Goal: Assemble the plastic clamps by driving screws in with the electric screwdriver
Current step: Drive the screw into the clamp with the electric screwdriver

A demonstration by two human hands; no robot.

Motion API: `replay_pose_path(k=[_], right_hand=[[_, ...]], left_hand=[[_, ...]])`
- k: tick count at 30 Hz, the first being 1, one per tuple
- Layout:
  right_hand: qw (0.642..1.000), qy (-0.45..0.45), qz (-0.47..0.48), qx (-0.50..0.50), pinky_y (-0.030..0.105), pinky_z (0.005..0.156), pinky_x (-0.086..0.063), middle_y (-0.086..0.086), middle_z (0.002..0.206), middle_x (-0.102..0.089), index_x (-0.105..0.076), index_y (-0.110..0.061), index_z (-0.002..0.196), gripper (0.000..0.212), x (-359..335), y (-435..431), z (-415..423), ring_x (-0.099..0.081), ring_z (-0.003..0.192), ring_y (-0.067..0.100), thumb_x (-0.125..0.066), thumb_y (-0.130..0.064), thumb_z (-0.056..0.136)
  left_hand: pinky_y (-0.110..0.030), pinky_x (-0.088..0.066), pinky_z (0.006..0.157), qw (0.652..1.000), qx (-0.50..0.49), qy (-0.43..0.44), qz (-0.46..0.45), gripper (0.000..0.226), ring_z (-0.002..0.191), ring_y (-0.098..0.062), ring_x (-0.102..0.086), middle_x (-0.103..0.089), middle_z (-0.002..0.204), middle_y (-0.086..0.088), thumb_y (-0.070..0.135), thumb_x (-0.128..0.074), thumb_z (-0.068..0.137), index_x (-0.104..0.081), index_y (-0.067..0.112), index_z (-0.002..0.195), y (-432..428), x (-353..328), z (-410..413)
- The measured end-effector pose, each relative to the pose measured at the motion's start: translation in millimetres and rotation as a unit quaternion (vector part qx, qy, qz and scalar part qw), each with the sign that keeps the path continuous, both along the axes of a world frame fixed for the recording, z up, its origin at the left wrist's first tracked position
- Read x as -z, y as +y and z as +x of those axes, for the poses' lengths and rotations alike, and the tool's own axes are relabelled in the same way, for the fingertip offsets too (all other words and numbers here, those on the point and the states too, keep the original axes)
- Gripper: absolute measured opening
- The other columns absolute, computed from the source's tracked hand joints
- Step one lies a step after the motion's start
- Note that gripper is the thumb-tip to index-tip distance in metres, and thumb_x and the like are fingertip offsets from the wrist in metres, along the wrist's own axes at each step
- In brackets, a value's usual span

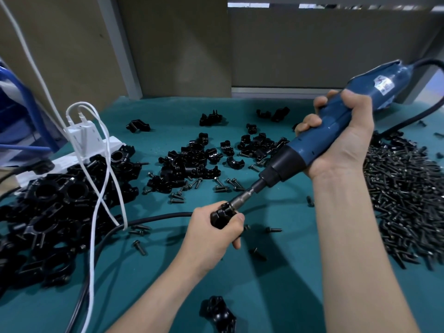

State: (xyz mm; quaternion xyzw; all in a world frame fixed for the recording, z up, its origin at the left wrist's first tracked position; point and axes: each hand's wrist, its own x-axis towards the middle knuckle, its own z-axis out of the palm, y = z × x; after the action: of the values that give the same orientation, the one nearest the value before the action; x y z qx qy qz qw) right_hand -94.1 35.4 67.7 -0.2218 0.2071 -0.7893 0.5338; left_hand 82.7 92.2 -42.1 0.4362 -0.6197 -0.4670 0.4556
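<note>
My left hand grips a small black plastic clamp just above the green table. My right hand grips the blue electric screwdriver, which slants down to the left. Its metal bit meets the top of the clamp; the screw under the tip is hidden. Loose clamp halves lie in a heap at the table's middle. A big pile of black screws covers the right side, and a few stray screws lie near the bit.
A heap of larger black clamps fills the left side, over a white power strip with white cables. A black cord crosses the green mat. One black clamp lies at the near edge.
</note>
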Motion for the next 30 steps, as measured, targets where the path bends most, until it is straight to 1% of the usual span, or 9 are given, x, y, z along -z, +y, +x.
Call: replay_pose_path(k=[4,8,10,12,14,18,22,25,30], right_hand=[[1.0,-0.004,-0.027,-0.003,0.02,0.045,-0.04,-0.005,0.069,-0.053,-0.052,-0.018,0.08,0.012,-3.2,0.9,5.0,-0.043,0.043,0.009,-0.048,-0.021,0.091],[0.999,0.005,-0.053,-0.004,0.02,0.046,-0.039,-0.004,0.07,-0.053,-0.051,-0.018,0.083,0.012,-3.6,2.4,9.4,-0.042,0.043,0.009,-0.046,-0.021,0.092],[0.998,0.014,-0.059,-0.001,0.02,0.046,-0.039,-0.004,0.07,-0.053,-0.051,-0.018,0.083,0.012,-4.0,3.1,10.6,-0.042,0.043,0.009,-0.045,-0.021,0.093],[0.998,0.02,-0.064,0.001,0.021,0.046,-0.039,-0.004,0.07,-0.053,-0.05,-0.017,0.084,0.012,-5.1,3.8,11.7,-0.042,0.043,0.009,-0.045,-0.021,0.093],[0.997,0.024,-0.068,-0.001,0.02,0.046,-0.039,-0.004,0.071,-0.053,-0.05,-0.017,0.084,0.011,-6.0,4.4,13.0,-0.042,0.043,0.009,-0.045,-0.021,0.093],[0.998,0.023,-0.065,-0.001,0.02,0.046,-0.038,-0.004,0.071,-0.053,-0.051,-0.017,0.083,0.012,-6.0,4.7,15.2,-0.042,0.042,0.009,-0.044,-0.021,0.093],[0.998,0.024,-0.061,0.001,0.02,0.046,-0.038,-0.004,0.07,-0.053,-0.051,-0.017,0.083,0.013,-5.2,4.7,14.6,-0.042,0.043,0.009,-0.044,-0.021,0.093],[0.998,0.02,-0.066,-0.002,0.02,0.047,-0.039,-0.004,0.07,-0.053,-0.051,-0.017,0.083,0.012,-3.9,4.5,15.0,-0.043,0.043,0.008,-0.045,-0.021,0.093],[0.997,0.024,-0.071,-0.01,0.021,0.047,-0.04,-0.004,0.07,-0.054,-0.051,-0.017,0.083,0.011,-2.2,4.0,16.7,-0.044,0.043,0.009,-0.046,-0.021,0.092]], left_hand=[[-0.018,-0.038,0.051,1.0,-0.019,0.018,-0.001,0.043,0.047,-0.016,-0.044,-0.056,0.043,-0.004,0.045,-0.053,0.067,-0.051,0.002,0.062,-2.0,0.2,-0.1],[-0.02,-0.037,0.05,0.999,-0.031,0.03,0.006,0.045,0.047,-0.014,-0.042,-0.055,0.043,-0.003,0.047,-0.053,0.067,-0.05,0.002,0.061,-2.7,0.9,0.2],[-0.019,-0.037,0.05,0.999,-0.038,0.029,0.011,0.042,0.046,-0.013,-0.043,-0.055,0.043,-0.003,0.046,-0.055,0.067,-0.051,0.004,0.061,-2.5,1.0,-1.0],[-0.017,-0.036,0.048,0.999,-0.043,0.029,0.012,0.031,0.043,-0.01,-0.042,-0.055,0.043,-0.003,0.039,-0.057,0.072,-0.051,0.011,0.059,-2.0,0.4,-1.7],[-0.015,-0.034,0.045,0.998,-0.044,0.031,0.011,0.025,0.04,-0.006,-0.041,-0.055,0.043,-0.002,0.032,-0.056,0.076,-0.051,0.013,0.059,-1.7,-0.3,-2.0],[-0.012,-0.032,0.043,0.998,-0.045,0.03,0.008,0.026,0.038,-0.004,-0.039,-0.056,0.044,-0.002,0.03,-0.058,0.076,-0.052,0.008,0.063,-1.8,-0.8,-1.3],[-0.013,-0.032,0.043,0.999,-0.035,0.029,0.006,0.023,0.039,-0.005,-0.039,-0.056,0.045,-0.002,0.031,-0.061,0.076,-0.053,0.015,0.062,-1.4,-1.2,-0.1],[-0.014,-0.032,0.044,0.999,-0.037,0.031,0.007,0.023,0.04,-0.007,-0.038,-0.056,0.045,-0.003,0.031,-0.062,0.075,-0.053,0.014,0.062,-1.1,-1.8,0.2],[-0.013,-0.031,0.043,0.998,-0.039,0.039,0.008,0.023,0.038,-0.006,-0.038,-0.056,0.045,-0.002,0.03,-0.062,0.075,-0.053,0.014,0.062,-1.0,-2.6,-0.5]])
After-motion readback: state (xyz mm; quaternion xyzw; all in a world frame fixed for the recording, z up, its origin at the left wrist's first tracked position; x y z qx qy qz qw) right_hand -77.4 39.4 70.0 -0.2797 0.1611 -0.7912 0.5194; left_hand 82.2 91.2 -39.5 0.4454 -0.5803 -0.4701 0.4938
